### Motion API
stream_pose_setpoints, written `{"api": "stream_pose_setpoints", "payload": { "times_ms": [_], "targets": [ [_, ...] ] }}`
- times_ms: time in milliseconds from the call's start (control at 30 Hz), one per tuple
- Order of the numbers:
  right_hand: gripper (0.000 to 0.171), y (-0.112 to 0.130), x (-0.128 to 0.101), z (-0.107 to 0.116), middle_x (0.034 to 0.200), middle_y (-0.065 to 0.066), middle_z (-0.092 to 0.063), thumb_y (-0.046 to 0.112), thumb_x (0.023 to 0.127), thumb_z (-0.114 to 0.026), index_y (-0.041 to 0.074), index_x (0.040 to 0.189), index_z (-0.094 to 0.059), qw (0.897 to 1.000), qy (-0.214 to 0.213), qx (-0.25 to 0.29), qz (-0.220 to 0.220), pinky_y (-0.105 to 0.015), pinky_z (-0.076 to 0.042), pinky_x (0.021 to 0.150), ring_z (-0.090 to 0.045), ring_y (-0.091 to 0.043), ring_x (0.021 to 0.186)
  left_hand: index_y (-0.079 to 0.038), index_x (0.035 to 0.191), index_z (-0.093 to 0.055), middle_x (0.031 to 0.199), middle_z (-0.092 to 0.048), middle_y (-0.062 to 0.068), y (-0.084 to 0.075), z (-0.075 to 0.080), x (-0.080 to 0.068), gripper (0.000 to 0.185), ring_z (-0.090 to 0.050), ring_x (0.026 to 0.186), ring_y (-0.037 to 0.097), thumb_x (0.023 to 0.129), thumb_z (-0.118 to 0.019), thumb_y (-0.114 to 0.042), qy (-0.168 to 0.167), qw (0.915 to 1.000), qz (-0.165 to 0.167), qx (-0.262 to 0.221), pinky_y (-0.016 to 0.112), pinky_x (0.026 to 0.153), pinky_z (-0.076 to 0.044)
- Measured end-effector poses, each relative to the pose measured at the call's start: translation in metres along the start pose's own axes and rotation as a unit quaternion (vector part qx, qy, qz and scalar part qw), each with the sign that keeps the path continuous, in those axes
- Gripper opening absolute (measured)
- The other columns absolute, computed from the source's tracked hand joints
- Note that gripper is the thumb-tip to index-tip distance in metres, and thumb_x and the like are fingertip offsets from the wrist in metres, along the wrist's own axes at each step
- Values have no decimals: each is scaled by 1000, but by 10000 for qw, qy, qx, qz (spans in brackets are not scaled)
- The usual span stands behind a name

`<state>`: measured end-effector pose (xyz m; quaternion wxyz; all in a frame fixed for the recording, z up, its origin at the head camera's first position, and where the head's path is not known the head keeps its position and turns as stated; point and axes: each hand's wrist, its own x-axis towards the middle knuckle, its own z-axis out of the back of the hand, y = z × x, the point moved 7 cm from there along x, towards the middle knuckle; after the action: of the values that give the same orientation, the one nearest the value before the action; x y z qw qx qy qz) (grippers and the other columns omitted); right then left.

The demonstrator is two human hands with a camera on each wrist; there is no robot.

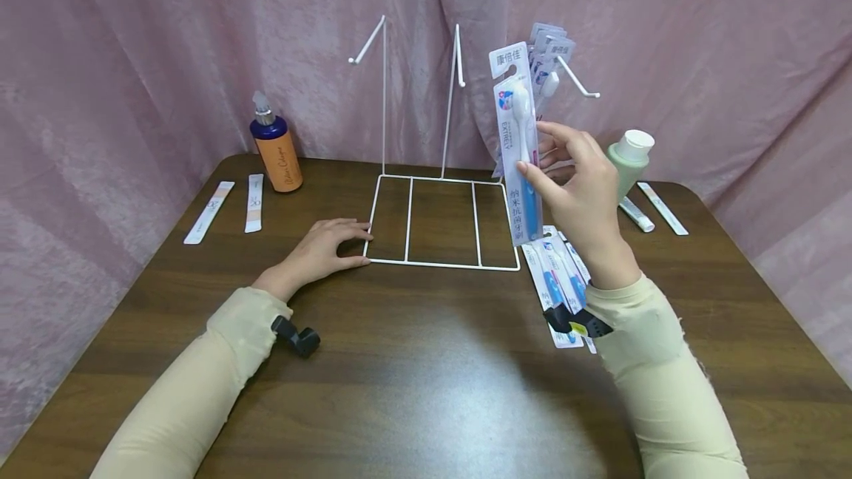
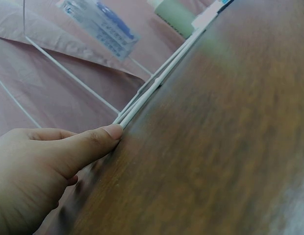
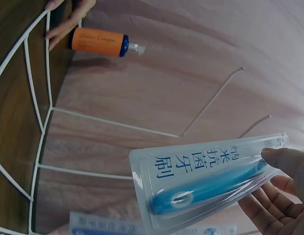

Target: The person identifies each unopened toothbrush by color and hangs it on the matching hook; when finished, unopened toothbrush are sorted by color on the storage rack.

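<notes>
Head view showed the person's right hand (image 1: 582, 187) raised above the dark wooden bench (image 1: 426, 383), its fingers (image 1: 542, 177) and thumb pinching a packaged toothbrush (image 1: 519, 143) by the lower half of the pack. The pack stood nearly upright, card header at the top, just in front of a white wire display rack (image 1: 442, 224). More toothbrush packs (image 1: 549, 50) hung on the rack's right-hand hook, just behind the held one. A loose pile of toothbrush packs (image 1: 555, 276) lay flat on the bench beside the rack's right edge, partly under the right forearm.

The left hand (image 1: 322, 250) rested palm down on the bench at the rack's front left corner, fingers relaxed and grasping nothing. In the left wrist view the thumb (image 2: 88, 144) pressed straight against the end of the white wire base.

The right wrist view showed the clear blister with its blue handle (image 3: 211, 183) held between thumb and fingertips (image 3: 284, 161) at one end.

At the back left of the bench stood an orange pump bottle with a blue shoulder (image 1: 276, 150), and two narrow flat boxes (image 1: 229, 205) lay near it. At the back right a pale green bottle with a white cap (image 1: 629, 161) stood behind the right hand, with a white tube (image 1: 637, 214) and another narrow box (image 1: 662, 208) beside it. Pink cloth (image 1: 133, 58) hung behind and around the bench.
</notes>
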<state>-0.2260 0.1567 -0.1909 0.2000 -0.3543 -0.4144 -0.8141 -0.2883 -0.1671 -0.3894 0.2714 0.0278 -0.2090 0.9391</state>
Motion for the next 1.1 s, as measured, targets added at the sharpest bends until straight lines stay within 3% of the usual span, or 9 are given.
{"api": "stream_pose_setpoints", "payload": {
  "times_ms": [333,633,733,967,1100],
  "targets": [
    [47,4,4,-20,96,-19,-62,9,79,-78,0,122,-61,10000,47,-32,-24,-3,-46,68,-62,-18,82,-15,124,-65,143,-53,6,-3,1,0,47,-42,136,32,85,-72,-39,-77,9999,-91,45,56,112,-26],
    [47,4,5,-38,95,-18,-62,10,80,-78,0,123,-61,9998,185,-107,3,-3,-45,69,-64,-23,83,-16,124,-65,144,-52,6,0,0,-1,47,-42,137,32,85,-72,-39,-75,10000,-42,34,56,112,-26],
    [47,1,5,-44,96,-17,-63,10,80,-78,0,123,-61,9996,206,-175,4,-8,-48,69,-64,-24,83,-16,125,-64,144,-52,6,-1,1,-1,47,-41,137,33,85,-72,-39,-67,10000,-47,39,57,112,-25],
    [46,-5,7,-60,97,-19,-63,10,81,-77,-1,122,-61,9997,210,-94,8,-34,-57,70,-65,-26,83,-16,125,-64,144,-52,6,-2,1,-2,47,-41,137,32,85,-71,-40,-35,10000,-13,4,57,113,-25],
    [46,-9,10,-69,98,-20,-62,10,82,-76,-2,123,-60,9999,144,10,-66,-37,-58,72,-65,-28,83,-16,125,-64,145,-51,5,-2,1,-2,48,-40,138,32,85,-71,-41,-13,10000,22,-17,56,113,-24]
  ]
}}
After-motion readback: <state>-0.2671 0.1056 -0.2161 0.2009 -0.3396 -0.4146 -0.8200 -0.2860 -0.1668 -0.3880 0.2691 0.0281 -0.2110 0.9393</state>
